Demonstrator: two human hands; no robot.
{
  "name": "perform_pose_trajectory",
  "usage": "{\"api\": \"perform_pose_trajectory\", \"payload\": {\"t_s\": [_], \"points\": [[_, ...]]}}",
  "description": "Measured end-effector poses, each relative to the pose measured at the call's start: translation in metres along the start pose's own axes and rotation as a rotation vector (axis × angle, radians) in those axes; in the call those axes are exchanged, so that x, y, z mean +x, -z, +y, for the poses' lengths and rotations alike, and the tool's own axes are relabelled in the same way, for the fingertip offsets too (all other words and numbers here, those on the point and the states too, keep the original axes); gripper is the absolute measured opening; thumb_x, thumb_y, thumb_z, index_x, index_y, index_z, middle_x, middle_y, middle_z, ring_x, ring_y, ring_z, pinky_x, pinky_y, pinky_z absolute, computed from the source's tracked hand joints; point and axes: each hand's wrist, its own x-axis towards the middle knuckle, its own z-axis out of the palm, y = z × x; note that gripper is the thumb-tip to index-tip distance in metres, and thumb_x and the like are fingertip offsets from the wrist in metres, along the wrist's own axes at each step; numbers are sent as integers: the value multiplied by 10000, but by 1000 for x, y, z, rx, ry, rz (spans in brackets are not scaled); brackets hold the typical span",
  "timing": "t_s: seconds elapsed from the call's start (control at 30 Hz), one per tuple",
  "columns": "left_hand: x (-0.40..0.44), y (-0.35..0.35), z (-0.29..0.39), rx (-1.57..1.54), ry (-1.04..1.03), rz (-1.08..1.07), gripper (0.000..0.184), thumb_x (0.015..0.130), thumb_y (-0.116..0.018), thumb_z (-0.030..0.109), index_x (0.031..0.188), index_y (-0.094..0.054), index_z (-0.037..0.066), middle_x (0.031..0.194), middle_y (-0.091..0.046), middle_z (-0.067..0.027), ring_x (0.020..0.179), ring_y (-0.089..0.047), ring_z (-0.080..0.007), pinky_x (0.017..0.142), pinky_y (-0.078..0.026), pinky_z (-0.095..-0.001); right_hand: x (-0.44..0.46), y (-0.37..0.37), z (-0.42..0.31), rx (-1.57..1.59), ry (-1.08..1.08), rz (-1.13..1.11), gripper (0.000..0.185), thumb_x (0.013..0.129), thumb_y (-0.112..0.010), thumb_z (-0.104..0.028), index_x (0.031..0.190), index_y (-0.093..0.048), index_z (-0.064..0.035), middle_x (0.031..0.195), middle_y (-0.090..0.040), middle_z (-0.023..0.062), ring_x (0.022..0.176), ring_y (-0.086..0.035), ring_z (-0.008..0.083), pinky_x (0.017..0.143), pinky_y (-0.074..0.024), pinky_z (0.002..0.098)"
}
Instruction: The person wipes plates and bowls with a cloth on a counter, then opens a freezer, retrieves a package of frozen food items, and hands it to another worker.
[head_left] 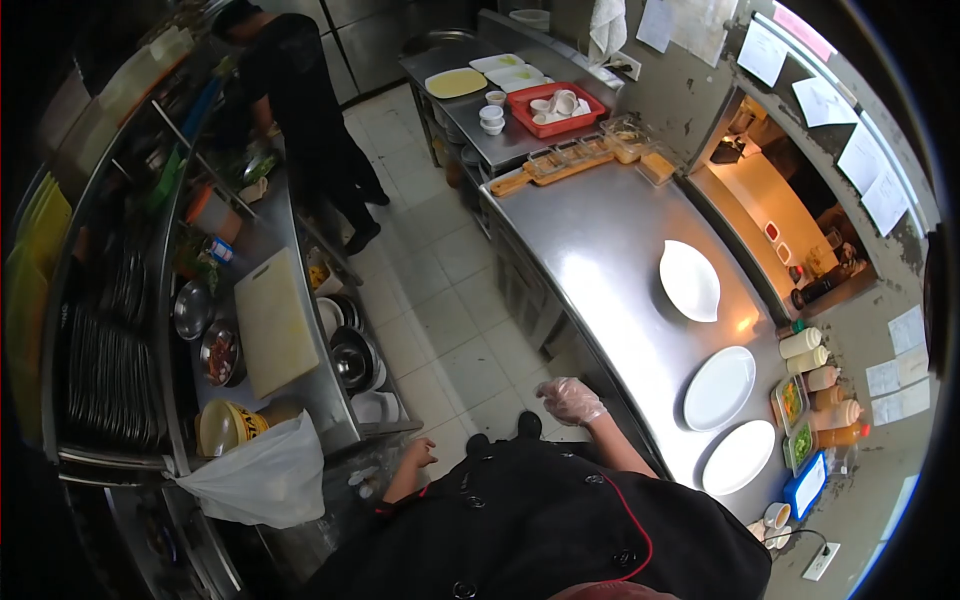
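My left hand [418, 454] is bare and hangs by my side over the floor, fingers loosely apart, holding nothing I can see. A clear plastic glove covers my right hand [572, 401], which is beside the steel counter's front edge; its fingers are loosely bent and no object shows in them. On that steel counter [590, 230], nearest my right hand, lie two white oval plates, one [719, 388] behind the other [738, 457]. Farther back sits a white leaf-shaped dish [689, 281].
Sauce bottles [800, 343] and a blue-framed device [806, 484] line the wall. A red tray [555, 108] with cups stands on the back table. Left are a cutting board [275, 322], metal bowls [193, 309] and a white bag [262, 475]. Another person [300, 110] works at the far left.
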Motion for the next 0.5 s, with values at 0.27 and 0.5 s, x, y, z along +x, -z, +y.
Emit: {"api": "perform_pose_trajectory", "payload": {"t_s": [0.27, 0.5], "points": [[-12, -12, -21, -19, 84, -48, 510, 597, -824, 249, 1050, -652, 89, 917, -665, -92, 829, -640, -234, 772, -518, -363, -5, 61, 38, -1, -149, 540, 123, 743, -513, -61, 734, -633, -86, 777, -585, 177, 748, -595, 339, 699, -481, 415], [19, -24, 11, -198, 82, 0, 515, 603, -823, 244, 1065, -643, 103, 920, -667, -85, 852, -645, -223, 774, -516, -364, -12, 119, 70, -94, -123, 633, 302, 645, -511, 33, 891, -647, -76, 927, -616, 132, 945, -566, 301, 828, -465, 387]]}}
